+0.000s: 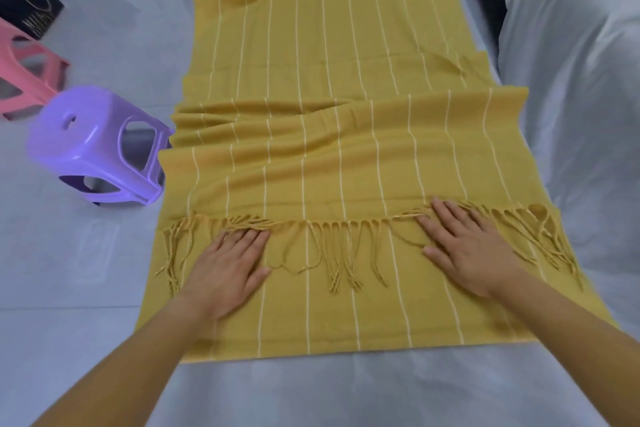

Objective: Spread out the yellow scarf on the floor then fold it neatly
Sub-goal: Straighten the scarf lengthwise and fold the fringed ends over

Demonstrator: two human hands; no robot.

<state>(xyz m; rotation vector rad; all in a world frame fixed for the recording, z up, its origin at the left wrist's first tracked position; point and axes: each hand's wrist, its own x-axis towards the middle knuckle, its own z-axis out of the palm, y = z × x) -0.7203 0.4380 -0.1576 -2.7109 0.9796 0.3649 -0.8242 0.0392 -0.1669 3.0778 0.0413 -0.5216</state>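
The yellow scarf point(329, 87) with thin white stripes lies lengthwise on the pale floor, running away from me. It has several wrinkles across its middle. One fringed end point(346, 246) is folded back over the near part, so the tassels lie on top of the yellow cloth. My left hand point(230, 265) rests flat, fingers together, on the left part of the fringe. My right hand point(467, 246) lies flat, fingers slightly spread, on the right part of the fringe. Neither hand grips the cloth.
A purple plastic stool point(100, 146) stands just left of the scarf's edge. A pink stool point(24, 73) and a dark bag point(31, 7) sit further back left. White bedding point(571, 62) borders the scarf on the right.
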